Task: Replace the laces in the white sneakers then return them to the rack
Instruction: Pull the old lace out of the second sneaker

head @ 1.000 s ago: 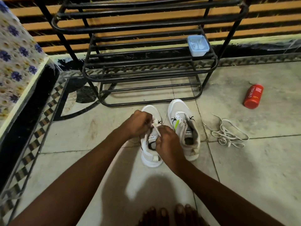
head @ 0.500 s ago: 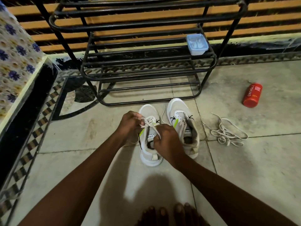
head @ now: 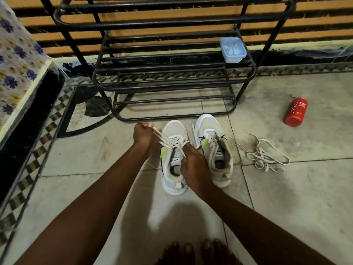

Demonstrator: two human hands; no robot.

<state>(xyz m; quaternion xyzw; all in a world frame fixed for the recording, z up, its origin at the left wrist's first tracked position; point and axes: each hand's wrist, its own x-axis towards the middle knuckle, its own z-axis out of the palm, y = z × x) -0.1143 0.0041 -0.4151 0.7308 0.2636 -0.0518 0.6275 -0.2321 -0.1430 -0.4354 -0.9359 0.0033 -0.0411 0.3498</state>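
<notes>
Two white sneakers stand side by side on the floor, toes toward the black metal rack [head: 172, 87]. The left sneaker [head: 174, 134] has a cream lace [head: 162, 139] threaded through its eyelets. My left hand [head: 143, 133] grips the lace ends, drawn out taut to the left of the shoe. My right hand [head: 193, 165] rests on the shoe's collar and pinches the lace near the tongue. The right sneaker [head: 214, 150] stands untouched, with a lace partly threaded. A loose pile of laces [head: 265, 155] lies on the floor to the right.
A red bottle [head: 295, 112] lies on its side on the tiles at the right. A pale blue plastic tub [head: 233, 47] sits on a rack shelf. A floral-covered ledge [head: 17, 60] borders the left side. My bare toes [head: 194, 251] show at the bottom.
My left hand has pulled the lace ends out to the left, away from the left sneaker, so the lace now runs taut. My right hand has stayed on the shoe.
</notes>
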